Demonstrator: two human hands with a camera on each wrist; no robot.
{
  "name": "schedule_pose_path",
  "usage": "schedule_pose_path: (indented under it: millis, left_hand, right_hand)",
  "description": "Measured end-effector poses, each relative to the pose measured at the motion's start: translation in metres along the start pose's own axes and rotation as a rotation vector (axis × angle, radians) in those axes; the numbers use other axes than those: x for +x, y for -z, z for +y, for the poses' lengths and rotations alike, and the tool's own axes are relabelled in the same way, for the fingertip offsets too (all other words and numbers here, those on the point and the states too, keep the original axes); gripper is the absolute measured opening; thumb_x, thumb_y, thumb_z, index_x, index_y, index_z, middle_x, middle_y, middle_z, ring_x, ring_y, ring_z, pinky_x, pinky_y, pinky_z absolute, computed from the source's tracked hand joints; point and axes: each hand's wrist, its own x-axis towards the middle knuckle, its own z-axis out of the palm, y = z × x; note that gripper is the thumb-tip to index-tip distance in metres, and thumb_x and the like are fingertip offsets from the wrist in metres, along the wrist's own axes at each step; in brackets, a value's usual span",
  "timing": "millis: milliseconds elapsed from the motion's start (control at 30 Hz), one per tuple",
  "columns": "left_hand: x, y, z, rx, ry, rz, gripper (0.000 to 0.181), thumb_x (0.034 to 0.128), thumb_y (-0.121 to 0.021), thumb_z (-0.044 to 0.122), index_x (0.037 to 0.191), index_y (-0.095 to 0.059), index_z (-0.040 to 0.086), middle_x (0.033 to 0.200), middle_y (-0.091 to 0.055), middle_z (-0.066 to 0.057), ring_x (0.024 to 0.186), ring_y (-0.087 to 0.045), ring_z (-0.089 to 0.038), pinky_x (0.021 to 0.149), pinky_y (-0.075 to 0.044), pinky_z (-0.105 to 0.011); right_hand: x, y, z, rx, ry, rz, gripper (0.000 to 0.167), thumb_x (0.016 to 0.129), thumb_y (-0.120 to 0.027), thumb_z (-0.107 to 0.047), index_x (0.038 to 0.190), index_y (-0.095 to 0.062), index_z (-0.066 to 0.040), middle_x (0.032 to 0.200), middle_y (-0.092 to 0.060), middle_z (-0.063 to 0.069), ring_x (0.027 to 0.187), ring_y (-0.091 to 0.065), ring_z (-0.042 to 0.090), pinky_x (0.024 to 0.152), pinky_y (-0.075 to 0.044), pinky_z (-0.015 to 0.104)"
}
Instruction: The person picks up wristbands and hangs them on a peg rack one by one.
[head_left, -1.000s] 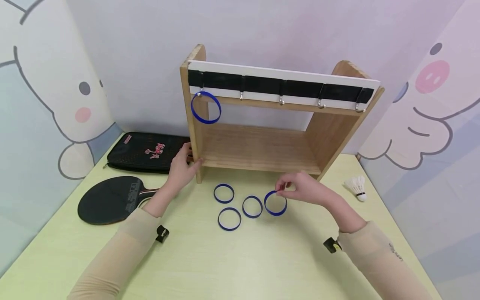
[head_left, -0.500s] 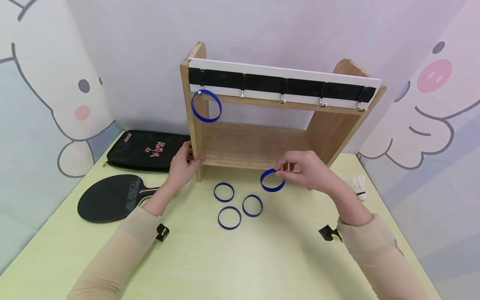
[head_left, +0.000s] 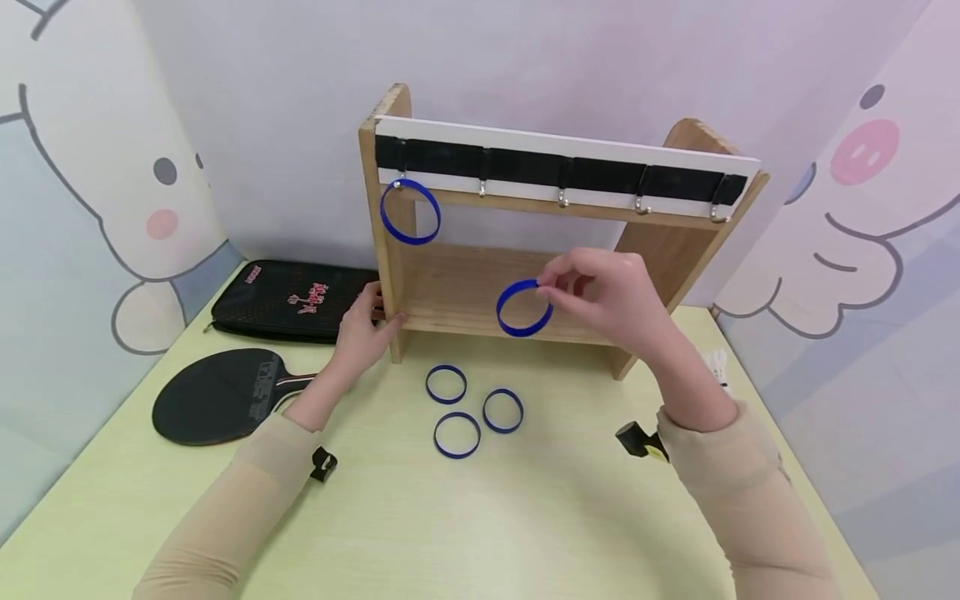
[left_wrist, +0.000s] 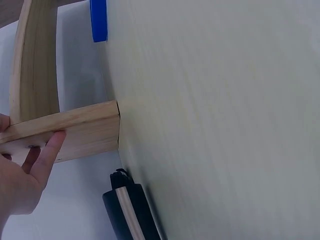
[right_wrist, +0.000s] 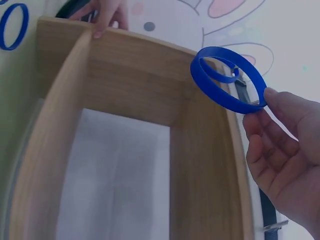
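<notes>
My right hand (head_left: 611, 296) pinches a blue ring band (head_left: 522, 332) between thumb and fingertips. It holds the band in the air before the wooden shelf (head_left: 450, 283), below the row of metal hooks (head_left: 562, 198). In the right wrist view the held band (right_wrist: 217, 95) is tilted, its loop free. My left hand (head_left: 362, 337) grips the shelf's left side panel; in the left wrist view, fingers show on both sides of that panel (left_wrist: 90, 132). One blue band (head_left: 413, 241) hangs from the leftmost hook. Three more blue bands (head_left: 455, 457) lie flat on the table.
A black zip case (head_left: 277, 300) and a table tennis bat (head_left: 213, 400) lie left of the shelf. Partly hidden behind my right forearm is a shuttlecock (head_left: 717, 367). Walls with cartoon drawings stand behind and at both sides of the table (head_left: 465, 533).
My right hand has lifted the blue band off the table, upward and slightly left, to in front of the shelf. My left hand stays on the side panel.
</notes>
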Motion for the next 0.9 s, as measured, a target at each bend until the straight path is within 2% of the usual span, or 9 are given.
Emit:
schedule_pose_path:
  millis: [200,433,633,900]
  left_hand:
    - [0.0,0.0,0.0,-0.004,-0.002,-0.004,0.055,0.0901,-0.064,0.019,0.137,-0.038,0.007,0.12,-0.055,-0.02,0.102,-0.059,-0.036,0.079,-0.054,-0.052]
    - [0.0,-0.001,-0.002,-0.007,-0.017,0.003,0.055,0.0908,-0.063,0.019,0.138,-0.037,0.005,0.119,-0.055,-0.022,0.102,-0.059,-0.037,0.08,-0.052,-0.054]
    - [0.0,0.0,-0.002,-0.012,-0.023,0.002,0.055,0.0907,-0.063,0.018,0.138,-0.037,0.006,0.12,-0.055,-0.021,0.102,-0.059,-0.037,0.081,-0.052,-0.054]
    - [0.0,0.0,-0.001,-0.003,-0.017,0.006,0.056,0.0899,-0.064,0.018,0.138,-0.038,0.007,0.119,-0.056,-0.02,0.101,-0.059,-0.036,0.08,-0.053,-0.051]
  right_hand:
    - [0.021,0.007,-0.013,0.011,-0.009,0.09,0.008,0.079,-0.074,-0.005,0.086,-0.069,-0.005,0.077,-0.068,0.0,0.067,-0.056,0.004,0.059,-0.047,0.015]
    - [0.047,0.013,-0.021,0.011,-0.023,0.121,0.01,0.082,-0.073,-0.011,0.09,-0.07,-0.005,0.084,-0.07,0.001,0.075,-0.058,0.006,0.068,-0.049,0.019]
    - [0.064,0.01,-0.019,0.011,-0.045,0.165,0.012,0.083,-0.072,-0.016,0.089,-0.07,-0.005,0.085,-0.07,0.001,0.078,-0.058,0.006,0.072,-0.048,0.023]
    - [0.078,-0.001,-0.008,-0.028,-0.103,0.188,0.017,0.087,-0.068,-0.021,0.091,-0.069,-0.004,0.086,-0.068,0.001,0.079,-0.057,0.004,0.071,-0.047,0.021]
